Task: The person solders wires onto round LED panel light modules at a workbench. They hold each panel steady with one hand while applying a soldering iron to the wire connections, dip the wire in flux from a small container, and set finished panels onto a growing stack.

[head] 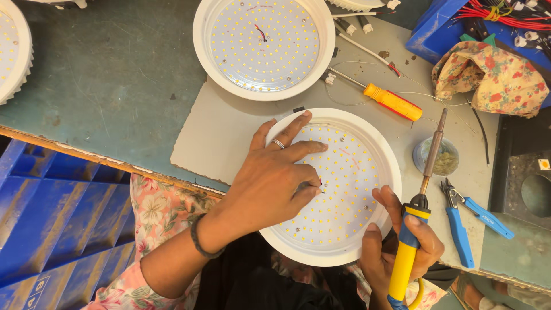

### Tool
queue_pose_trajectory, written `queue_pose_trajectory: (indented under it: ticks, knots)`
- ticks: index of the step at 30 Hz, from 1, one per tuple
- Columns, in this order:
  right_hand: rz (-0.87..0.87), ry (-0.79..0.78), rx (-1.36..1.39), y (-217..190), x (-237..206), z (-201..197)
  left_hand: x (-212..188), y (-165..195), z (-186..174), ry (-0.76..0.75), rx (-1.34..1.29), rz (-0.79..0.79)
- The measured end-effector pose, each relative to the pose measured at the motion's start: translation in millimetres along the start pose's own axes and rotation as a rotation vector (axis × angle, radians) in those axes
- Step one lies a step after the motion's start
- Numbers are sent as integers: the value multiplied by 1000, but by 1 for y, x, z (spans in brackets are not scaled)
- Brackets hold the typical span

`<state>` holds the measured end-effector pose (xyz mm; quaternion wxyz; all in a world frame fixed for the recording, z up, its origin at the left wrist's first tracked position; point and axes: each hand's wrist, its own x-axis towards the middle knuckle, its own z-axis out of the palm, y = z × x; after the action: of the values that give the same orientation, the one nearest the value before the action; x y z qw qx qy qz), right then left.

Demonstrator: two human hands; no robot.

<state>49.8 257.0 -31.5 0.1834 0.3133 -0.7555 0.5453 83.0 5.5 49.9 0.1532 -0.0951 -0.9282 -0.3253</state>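
Pinching a short thin wire against the LED panel, the left hand (270,183) is laid flat across the round white light fixture (336,186), its fingers (307,150) pressed together at the tips. The soldering iron (416,221) is gripped in the right hand (402,244), fingers wrapped round its yellow and blue handle. Its long axis is set almost upright in the view, the metal tip pointed away from the person, over a small round dish (437,156). Beneath lies a grey mat (229,132) on a worn teal tabletop (109,74). A second fixture (264,46), an orange-handled screwdriver (393,102), blue pliers (462,221) and a floral cloth (493,77) are seen further out.
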Motion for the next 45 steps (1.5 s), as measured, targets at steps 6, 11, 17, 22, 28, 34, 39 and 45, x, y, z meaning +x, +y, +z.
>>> queue_pose_trajectory:
  ticks: [6, 11, 17, 22, 28, 34, 39, 45]
  knots:
    - [29, 0, -12, -11, 4, 4, 2, 6, 5, 47, 65, -55]
    - [44, -12, -35, -1, -7, -3, 3, 11, 11, 76, 91, -97]
    - [32, 39, -75, 7, -21, -5, 5, 10, 14, 86, 87, -114]
    - [174, 377, -16, -15, 7, -25, 5, 9, 15, 75, 104, -113]
    - [223, 366, 95, 19, -4, -78, 3, 7, 11, 91, 140, -63]
    - [400, 51, -124, 23, -20, -128, 4, 7, 9, 63, 117, -86]
    - [123, -184, -439, 19, -14, -129, 5, 7, 7, 52, 119, -92]
    - [455, -45, -314, 7, -14, -99, 5, 5, 7, 53, 124, -92]
